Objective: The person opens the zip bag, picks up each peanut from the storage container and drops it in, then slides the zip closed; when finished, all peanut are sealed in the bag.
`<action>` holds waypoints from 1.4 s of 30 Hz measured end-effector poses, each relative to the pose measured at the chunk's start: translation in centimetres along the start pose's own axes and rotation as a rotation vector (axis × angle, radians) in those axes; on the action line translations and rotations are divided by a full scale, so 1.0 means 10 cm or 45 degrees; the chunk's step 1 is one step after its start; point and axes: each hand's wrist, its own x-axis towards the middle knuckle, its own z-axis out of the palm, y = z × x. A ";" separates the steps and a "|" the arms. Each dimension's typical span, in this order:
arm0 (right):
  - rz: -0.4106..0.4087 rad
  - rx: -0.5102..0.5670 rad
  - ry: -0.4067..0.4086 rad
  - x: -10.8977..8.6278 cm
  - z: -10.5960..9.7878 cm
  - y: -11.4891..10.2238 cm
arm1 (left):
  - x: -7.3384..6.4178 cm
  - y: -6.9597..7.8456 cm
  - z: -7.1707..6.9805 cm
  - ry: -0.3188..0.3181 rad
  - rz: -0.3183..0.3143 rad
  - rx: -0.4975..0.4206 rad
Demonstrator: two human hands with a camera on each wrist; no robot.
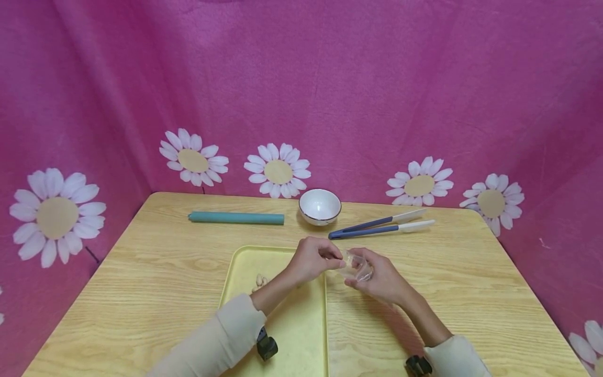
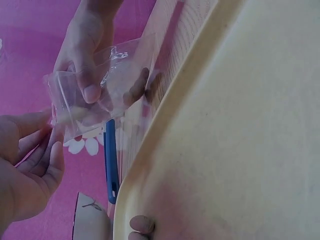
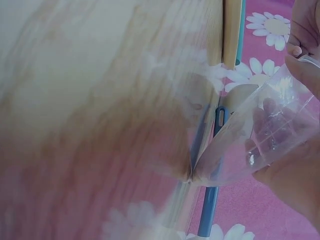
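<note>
A clear plastic bag (image 1: 356, 268) is held up between both hands, just past the right edge of the yellow tray. My left hand (image 1: 314, 257) pinches the bag's edge between thumb and fingertips, seen also at the upper right of the right wrist view. From the other side my right hand (image 1: 379, 278) grips the bag, its thumb on the near face and fingers behind the film in the left wrist view. Several peanuts in their shells (image 1: 260, 281) lie on the tray (image 1: 301, 335), partly hidden by my left forearm.
Along the back of the wooden table (image 1: 155, 272) lie a green rolled tube (image 1: 237, 218) and blue tongs with white tips (image 1: 372, 229). A white bowl with a dark rim (image 1: 320, 207) stands between them. A pink flowered curtain (image 1: 301, 94) surrounds the table.
</note>
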 end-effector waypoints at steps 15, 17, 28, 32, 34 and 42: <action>0.031 0.074 -0.005 0.01 0.01 0.01 | -0.06 -0.27 -0.37 -0.090 -0.045 0.194; 0.029 0.076 -0.006 0.01 0.01 0.02 | -0.07 -0.34 -0.42 -0.117 -0.059 0.230; 0.032 0.038 -0.002 0.01 0.00 0.01 | -0.16 -0.52 -0.60 -0.266 -0.097 0.289; 0.031 0.038 0.001 0.01 0.00 0.01 | -0.18 -0.54 -0.60 -0.296 -0.098 0.304; 0.031 0.037 0.001 0.00 0.00 0.02 | -0.18 -0.54 -0.59 -0.311 -0.105 0.313; 0.026 0.040 0.007 0.00 0.01 0.03 | -0.20 -0.54 -0.59 -0.347 -0.112 0.356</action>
